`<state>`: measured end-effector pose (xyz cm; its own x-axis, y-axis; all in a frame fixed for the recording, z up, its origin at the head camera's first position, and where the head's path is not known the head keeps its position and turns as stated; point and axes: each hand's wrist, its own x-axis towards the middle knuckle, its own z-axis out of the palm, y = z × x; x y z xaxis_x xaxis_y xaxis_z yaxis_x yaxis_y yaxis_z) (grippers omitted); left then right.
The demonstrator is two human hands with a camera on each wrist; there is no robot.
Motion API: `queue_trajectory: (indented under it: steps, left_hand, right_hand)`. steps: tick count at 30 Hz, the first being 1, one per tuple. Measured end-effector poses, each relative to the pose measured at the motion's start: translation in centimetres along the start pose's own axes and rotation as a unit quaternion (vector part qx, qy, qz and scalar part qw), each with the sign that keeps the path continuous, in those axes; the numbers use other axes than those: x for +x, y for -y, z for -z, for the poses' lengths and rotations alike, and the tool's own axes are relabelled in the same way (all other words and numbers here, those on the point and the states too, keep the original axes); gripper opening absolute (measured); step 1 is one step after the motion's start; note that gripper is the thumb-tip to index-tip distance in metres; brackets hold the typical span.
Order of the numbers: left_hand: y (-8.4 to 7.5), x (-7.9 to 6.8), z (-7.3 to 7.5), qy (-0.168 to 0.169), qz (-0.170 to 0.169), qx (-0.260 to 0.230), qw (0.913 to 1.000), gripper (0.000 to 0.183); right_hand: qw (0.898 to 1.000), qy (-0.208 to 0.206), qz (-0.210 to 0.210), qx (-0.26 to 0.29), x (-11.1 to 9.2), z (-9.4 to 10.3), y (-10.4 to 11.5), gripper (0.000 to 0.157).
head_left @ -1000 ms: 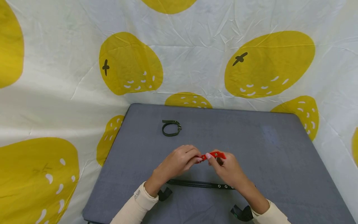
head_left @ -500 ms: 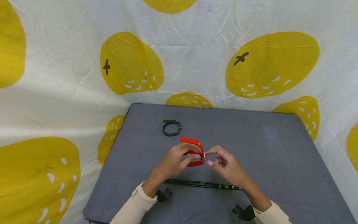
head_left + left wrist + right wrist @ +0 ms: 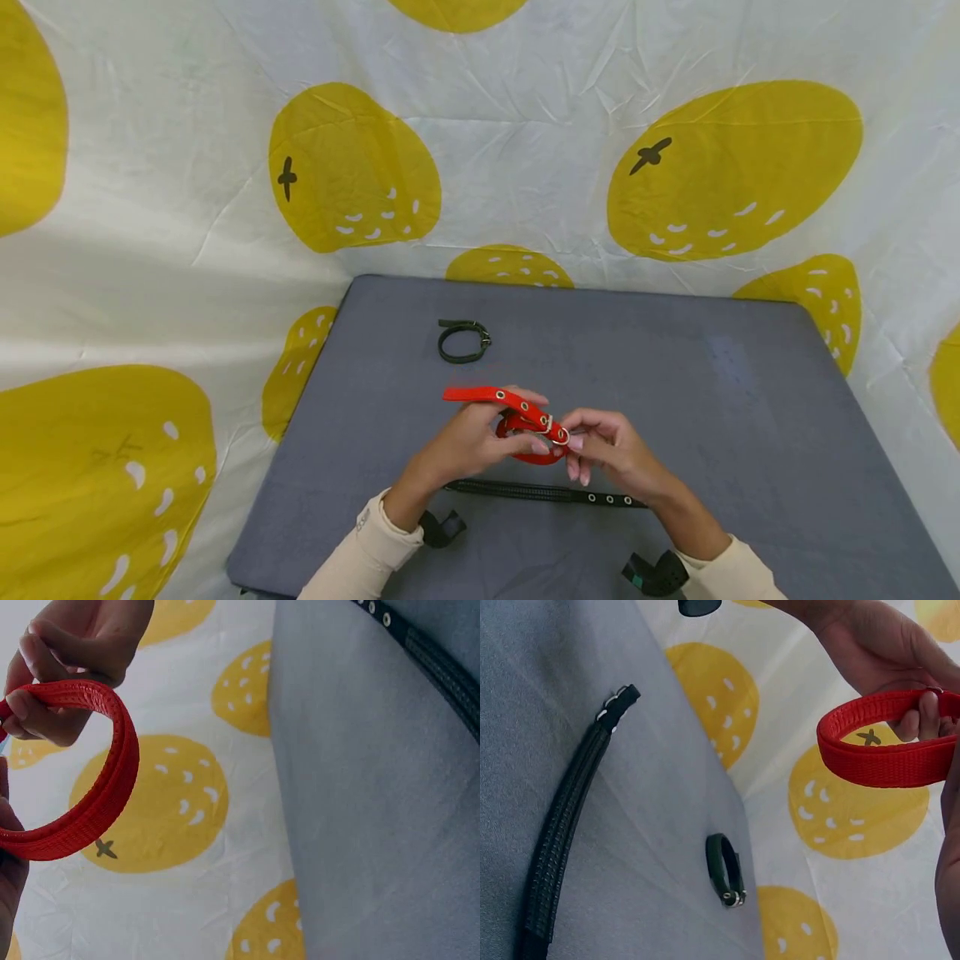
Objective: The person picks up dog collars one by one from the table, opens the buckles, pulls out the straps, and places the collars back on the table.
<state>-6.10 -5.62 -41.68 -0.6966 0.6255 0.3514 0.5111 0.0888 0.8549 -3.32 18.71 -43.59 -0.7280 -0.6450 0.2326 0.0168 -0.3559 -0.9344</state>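
Observation:
Above the table, a red collar with metal eyelets and a buckle is looped into a ring, its free end pointing left. My left hand holds the loop between thumb and fingers. At the buckle end, my right hand pinches the collar by its D-ring. The left wrist view shows the ribbed inside of the red loop, with the right hand's fingers curled at its upper part. From the right wrist, the same collar appears as a rounded band between both hands.
Below the hands, a black collar lies stretched out on the grey table. A dark green collar, coiled and buckled, rests farther back. Behind the table hangs a white cloth printed with yellow fruit shapes.
The red collar has turned from a short visible strip into an open loop with its buckle facing right. My right hand let go half a second ago and now pinches the D-ring end.

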Motion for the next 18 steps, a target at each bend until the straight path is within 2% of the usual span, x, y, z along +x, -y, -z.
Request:
queue_trajectory:
  steps: [3, 9, 14, 18]
  left_hand:
    - [-0.14, 0.02, -0.17, 0.02, 0.007, -0.017, 0.9996, 0.042]
    - [-0.24, 0.27, -0.45, 0.051, -0.002, -0.022, 0.9985, 0.023]
    - [-0.14, 0.24, -0.61, 0.052, 0.001, -0.022, 0.9984, 0.017]
    - [-0.12, 0.15, -0.71, 0.04, 0.018, -0.036, 0.9984, 0.017]
  right_hand:
    - [1.0, -0.004, -0.003, -0.005, 0.03, 0.01, -0.15, 0.031]
    - [0.999, -0.007, -0.005, -0.031, 0.09, 0.06, -0.59, 0.021]
    - [0.998, -0.018, -0.002, -0.056, 0.13, 0.13, -0.84, 0.015]
    - [0.997, -0.024, 0.003, -0.069, 0.26, 0.05, -0.76, 0.018]
